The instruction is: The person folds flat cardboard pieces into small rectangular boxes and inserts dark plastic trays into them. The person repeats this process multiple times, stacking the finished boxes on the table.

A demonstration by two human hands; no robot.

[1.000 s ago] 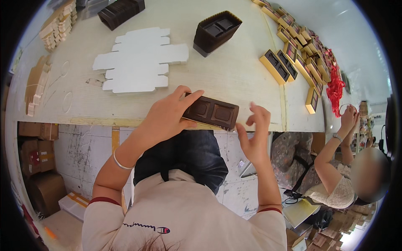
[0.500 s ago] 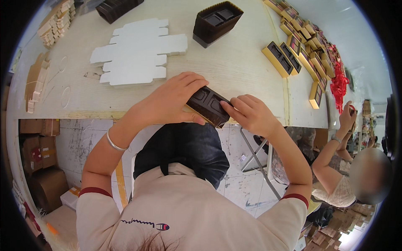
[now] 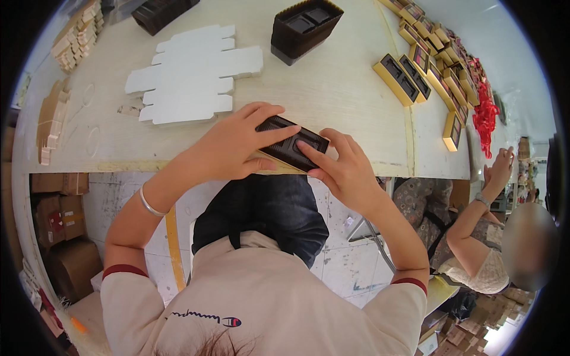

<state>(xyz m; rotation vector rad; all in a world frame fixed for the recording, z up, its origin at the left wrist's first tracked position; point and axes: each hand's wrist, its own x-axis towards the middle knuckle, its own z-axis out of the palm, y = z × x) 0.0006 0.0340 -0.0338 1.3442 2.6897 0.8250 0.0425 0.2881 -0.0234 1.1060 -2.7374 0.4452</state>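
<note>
A small gold-edged box with a dark plastic insert tray (image 3: 287, 146) is held at the near table edge, above my lap. My left hand (image 3: 243, 142) grips its left end, index finger stretched across the tray and thumb along the near side. At the other end, my right hand (image 3: 344, 163) holds the box, its index fingertip pressed on the tray's middle and its thumb at the near corner. Beyond my left hand lies a stack of flat white card blanks (image 3: 187, 77). Nested dark plastic trays (image 3: 303, 35) stand farther back.
More dark trays (image 3: 159, 16) lie far left, near stacked card pieces (image 3: 77, 38). Several gold boxes with dark trays (image 3: 396, 80) cover the table's right side, beside red ribbon (image 3: 485, 118). A co-worker's raised hand (image 3: 502, 169) is at right. Cardboard boxes (image 3: 62, 213) sit under the table.
The box has shifted slightly left and levelled. My left index finger has stretched across the tray, and my right hand has moved down around the right end. The co-worker's arms have moved.
</note>
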